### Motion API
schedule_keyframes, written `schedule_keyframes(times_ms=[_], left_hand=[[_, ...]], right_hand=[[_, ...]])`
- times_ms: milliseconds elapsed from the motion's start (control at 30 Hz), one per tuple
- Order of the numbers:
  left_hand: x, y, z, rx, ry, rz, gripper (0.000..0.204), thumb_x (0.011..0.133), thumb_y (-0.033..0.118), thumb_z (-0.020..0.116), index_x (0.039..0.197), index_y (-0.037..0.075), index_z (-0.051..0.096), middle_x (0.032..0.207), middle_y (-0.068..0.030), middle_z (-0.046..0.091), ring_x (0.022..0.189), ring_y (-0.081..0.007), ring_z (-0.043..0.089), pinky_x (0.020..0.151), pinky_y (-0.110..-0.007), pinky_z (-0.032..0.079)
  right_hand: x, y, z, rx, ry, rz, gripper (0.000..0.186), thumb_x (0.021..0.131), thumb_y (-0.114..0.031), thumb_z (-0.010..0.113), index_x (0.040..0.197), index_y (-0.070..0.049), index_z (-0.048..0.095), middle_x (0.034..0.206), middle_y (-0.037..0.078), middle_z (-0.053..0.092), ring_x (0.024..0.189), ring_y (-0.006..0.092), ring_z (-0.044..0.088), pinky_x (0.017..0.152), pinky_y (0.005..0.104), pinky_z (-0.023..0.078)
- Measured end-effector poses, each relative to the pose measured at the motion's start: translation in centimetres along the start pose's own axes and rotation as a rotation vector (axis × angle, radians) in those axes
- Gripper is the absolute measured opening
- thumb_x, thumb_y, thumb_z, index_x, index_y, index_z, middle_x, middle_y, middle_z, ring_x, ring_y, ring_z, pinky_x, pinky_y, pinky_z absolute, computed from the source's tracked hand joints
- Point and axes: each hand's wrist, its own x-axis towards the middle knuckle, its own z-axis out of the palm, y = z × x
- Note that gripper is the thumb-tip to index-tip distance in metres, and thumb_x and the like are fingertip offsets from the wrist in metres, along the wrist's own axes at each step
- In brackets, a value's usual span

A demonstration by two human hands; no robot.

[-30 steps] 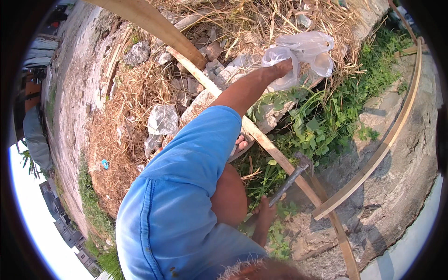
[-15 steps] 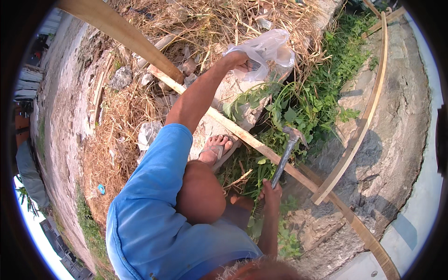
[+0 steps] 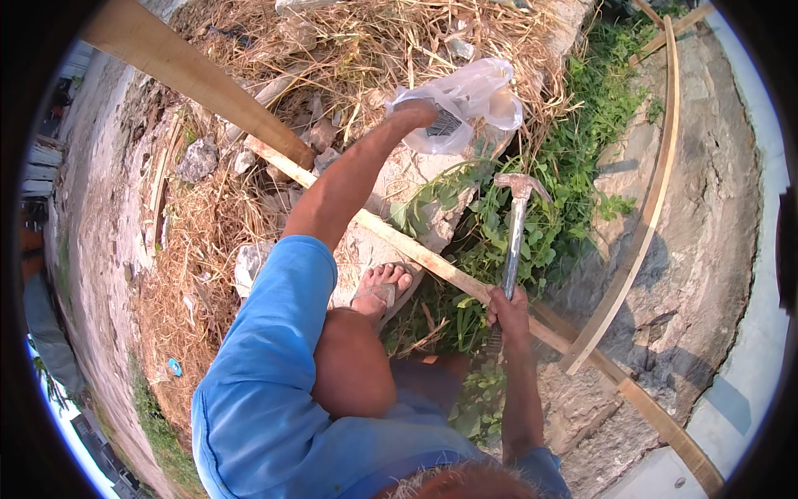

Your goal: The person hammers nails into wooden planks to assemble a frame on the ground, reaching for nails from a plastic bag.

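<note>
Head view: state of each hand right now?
Left hand: reaching into the clear plastic bag; grip cannot be told.
Right hand: fingers closed around the handle of the claw hammer, head up.

We are reaching our left hand (image 3: 420, 112) far forward into a plastic bag (image 3: 474, 96) lying on a rock (image 3: 399, 187) amid dry straw (image 3: 349, 50). Our right hand (image 3: 509, 309) is gripping a hammer (image 3: 515, 224) to the right, its head pointing forward over the weeds (image 3: 573, 158). A wooden batten (image 3: 432, 262) is running diagonally beneath both arms, just ahead of our sandalled foot (image 3: 384, 291). A curved wooden strip (image 3: 648, 208) is lying farther right on the concrete (image 3: 706, 208).
</note>
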Motion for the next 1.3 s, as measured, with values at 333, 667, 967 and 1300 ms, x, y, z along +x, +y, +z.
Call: schedule_keyframes(times_ms=[333, 667, 967, 1300], left_hand=[[4.8, 4.1, -28.1, -0.654, -0.664, 0.341, 0.036, 0.101, 0.041, 0.048, 0.098, 0.007, 0.062, 0.079, -0.0029, 0.056, 0.075, -0.0159, 0.051, 0.071, -0.035, 0.047], [-11.4, 3.9, -51.7, -1.23, -0.393, -0.615, 0.018, 0.102, 0.018, 0.046, 0.101, 0.008, 0.06, 0.067, 0.0035, 0.043, 0.056, -0.0066, 0.04, 0.047, -0.025, 0.034], [-17.8, 4.2, -69.2, 0.245, 0.226, 0.456, 0.016, 0.095, 0.02, 0.058, 0.102, 0.006, 0.059, 0.097, -0.0089, 0.067, 0.084, -0.0236, 0.065, 0.071, -0.037, 0.053], [-20.9, 20.9, -101.1, -1.198, -0.047, -0.41, 0.025, 0.097, 0.031, 0.056, 0.087, 0.01, 0.065, 0.064, 0.0043, 0.044, 0.057, -0.0088, 0.041, 0.054, -0.028, 0.036]], right_hand=[[-4.4, -41.2, 5.4, -0.08, 0.299, -0.17, 0.019, 0.091, -0.011, 0.074, 0.09, -0.008, 0.055, 0.061, -0.004, 0.051, 0.048, 0.0047, 0.049, 0.043, 0.0223, 0.038], [-21.3, -59.6, 11.1, -0.039, 0.41, 0.316, 0.018, 0.09, -0.013, 0.069, 0.087, -0.006, 0.054, 0.064, 0.001, 0.053, 0.047, 0.0099, 0.049, 0.042, 0.0279, 0.04], [-47.8, -69.5, 8.0, -0.45, 0.419, 0.555, 0.023, 0.081, -0.015, 0.071, 0.09, 0.003, 0.058, 0.066, 0.011, 0.059, 0.046, 0.0199, 0.059, 0.043, 0.0364, 0.049], [-72.4, -76.0, 7.9, -0.27, 0.232, 1.09, 0.021, 0.089, -0.018, 0.069, 0.076, -0.003, 0.061, 0.062, 0.012, 0.06, 0.04, 0.0223, 0.053, 0.038, 0.0422, 0.041]])
